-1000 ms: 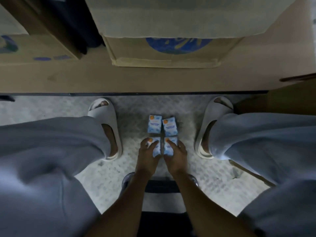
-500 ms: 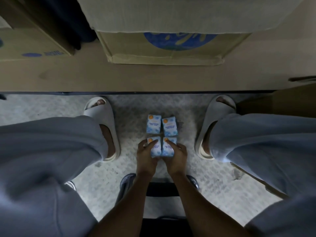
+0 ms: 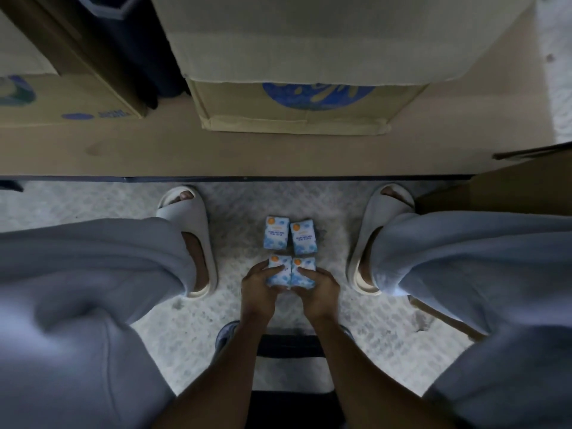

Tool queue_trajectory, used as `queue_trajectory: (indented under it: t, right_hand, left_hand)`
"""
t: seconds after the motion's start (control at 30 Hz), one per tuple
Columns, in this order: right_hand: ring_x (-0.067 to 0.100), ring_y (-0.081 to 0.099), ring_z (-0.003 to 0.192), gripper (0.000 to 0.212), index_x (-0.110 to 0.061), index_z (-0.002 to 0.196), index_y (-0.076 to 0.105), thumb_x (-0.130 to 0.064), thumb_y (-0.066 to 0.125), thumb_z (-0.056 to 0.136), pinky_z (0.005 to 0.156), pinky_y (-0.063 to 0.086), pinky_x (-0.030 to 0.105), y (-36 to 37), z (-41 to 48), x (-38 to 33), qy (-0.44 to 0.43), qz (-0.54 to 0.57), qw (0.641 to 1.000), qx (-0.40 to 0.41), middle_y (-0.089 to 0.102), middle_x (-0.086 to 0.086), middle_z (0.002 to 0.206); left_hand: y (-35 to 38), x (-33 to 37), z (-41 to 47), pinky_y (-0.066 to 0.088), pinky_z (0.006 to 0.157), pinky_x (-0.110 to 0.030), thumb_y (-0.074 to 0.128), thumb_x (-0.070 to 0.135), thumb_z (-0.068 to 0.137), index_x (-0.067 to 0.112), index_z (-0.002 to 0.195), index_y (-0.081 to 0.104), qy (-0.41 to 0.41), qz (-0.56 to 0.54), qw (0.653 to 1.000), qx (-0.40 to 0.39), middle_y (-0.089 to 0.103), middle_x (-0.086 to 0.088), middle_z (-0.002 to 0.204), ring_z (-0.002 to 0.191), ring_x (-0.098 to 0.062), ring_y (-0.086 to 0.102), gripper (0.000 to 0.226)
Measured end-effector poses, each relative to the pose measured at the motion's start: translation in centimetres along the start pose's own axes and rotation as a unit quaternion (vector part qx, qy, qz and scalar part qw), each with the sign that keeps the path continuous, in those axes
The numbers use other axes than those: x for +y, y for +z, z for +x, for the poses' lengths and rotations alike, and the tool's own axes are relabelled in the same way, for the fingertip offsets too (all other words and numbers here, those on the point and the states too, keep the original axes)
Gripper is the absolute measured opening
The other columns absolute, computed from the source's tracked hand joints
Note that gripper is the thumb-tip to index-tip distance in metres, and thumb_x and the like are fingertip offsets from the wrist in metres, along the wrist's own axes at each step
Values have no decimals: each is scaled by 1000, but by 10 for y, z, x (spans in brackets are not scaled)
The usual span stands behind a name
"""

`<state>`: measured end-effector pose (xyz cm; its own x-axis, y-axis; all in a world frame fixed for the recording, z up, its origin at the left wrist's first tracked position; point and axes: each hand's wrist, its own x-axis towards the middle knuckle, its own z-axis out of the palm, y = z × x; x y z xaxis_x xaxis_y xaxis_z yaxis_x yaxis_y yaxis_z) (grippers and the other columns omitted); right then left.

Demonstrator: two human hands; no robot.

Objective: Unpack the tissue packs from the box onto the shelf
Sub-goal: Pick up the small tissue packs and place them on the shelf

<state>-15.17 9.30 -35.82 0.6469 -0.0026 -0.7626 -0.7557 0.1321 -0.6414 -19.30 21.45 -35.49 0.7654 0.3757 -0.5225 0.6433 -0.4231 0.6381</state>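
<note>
Since half a second ago both grips have tightened: left hand curls round the near-left tissue pack, right hand round the near-right pack. Two far packs lie on the floor between slippers, short of the shelf front edge; blue print blurred

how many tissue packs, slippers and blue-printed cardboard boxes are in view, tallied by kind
tissue packs: 4
slippers: 2
blue-printed cardboard boxes: 2
total: 8
</note>
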Motion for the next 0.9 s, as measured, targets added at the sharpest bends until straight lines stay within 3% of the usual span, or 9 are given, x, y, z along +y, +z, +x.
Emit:
queue_trajectory:
  t: [0.13,0.23,0.37,0.47,0.57,0.63,0.7,0.8,0.9]
  right_hand:
    - [29,70,78,18,6,88,66,16,66,73,63,59,38,1,-10,-13,-10,-16,1000,11,70,13,82]
    - [31,69,81,25,-19,74,70,1,76,59,70,59,44,2,-19,-25,-125,-150,981,0,71,8,80]
    - [24,68,87,31,-28,77,68,-4,79,61,78,57,34,6,-38,-54,-177,-255,951,-8,71,6,90]
    - [28,68,87,24,-17,79,71,1,76,64,73,58,33,13,-52,-86,-170,-198,965,-6,72,9,88]
    - [11,65,76,33,-19,85,73,4,80,62,63,46,5,24,-78,-123,-244,-230,942,14,70,0,89]
    - [6,60,77,36,-25,87,73,-3,83,60,62,39,-3,31,-99,-148,-297,-256,920,33,68,-3,94]
    - [8,62,83,36,-27,89,74,-7,84,60,67,40,-2,38,-118,-174,-346,-260,901,29,67,-4,98]
    - [7,63,92,39,-29,94,74,-13,86,60,83,49,15,51,-150,-209,-426,-255,868,2,64,-6,106]
    - [1,59,95,38,-25,95,75,-11,86,62,79,39,-1,65,-184,-240,-481,-240,843,-23,57,-9,110]
  left_hand:
    - [-10,12,-9,44,95,-18,73,-6,74,6,112,69,12,-29,999,18,61,-10,123,115,-24,55,40]
    - [-22,17,-16,49,69,-7,80,-7,63,-2,103,71,19,-83,995,49,64,-8,112,91,-10,62,42]
    - [-40,27,-20,57,82,-33,84,31,50,17,96,75,37,-151,984,86,69,2,109,98,-11,66,49]
    - [-63,58,-30,58,78,-34,85,8,53,26,89,73,73,-190,974,103,68,7,105,96,-12,66,42]
    - [-88,88,-37,57,81,-38,86,3,58,33,89,71,107,-210,963,132,68,-1,111,101,-20,66,45]
    - [-106,107,-41,56,84,-39,85,4,61,33,90,71,130,-221,954,157,66,-1,116,105,-19,64,43]
    - [-127,130,-51,55,86,-34,84,0,63,28,93,72,158,-227,941,193,64,-1,120,109,-15,62,43]
    - [-162,158,-65,53,88,-26,84,1,63,20,98,74,211,-245,916,237,61,1,123,111,-11,60,41]
    - [-197,183,-83,53,87,-26,84,2,64,17,102,73,267,-250,891,269,61,1,123,110,-8,61,42]
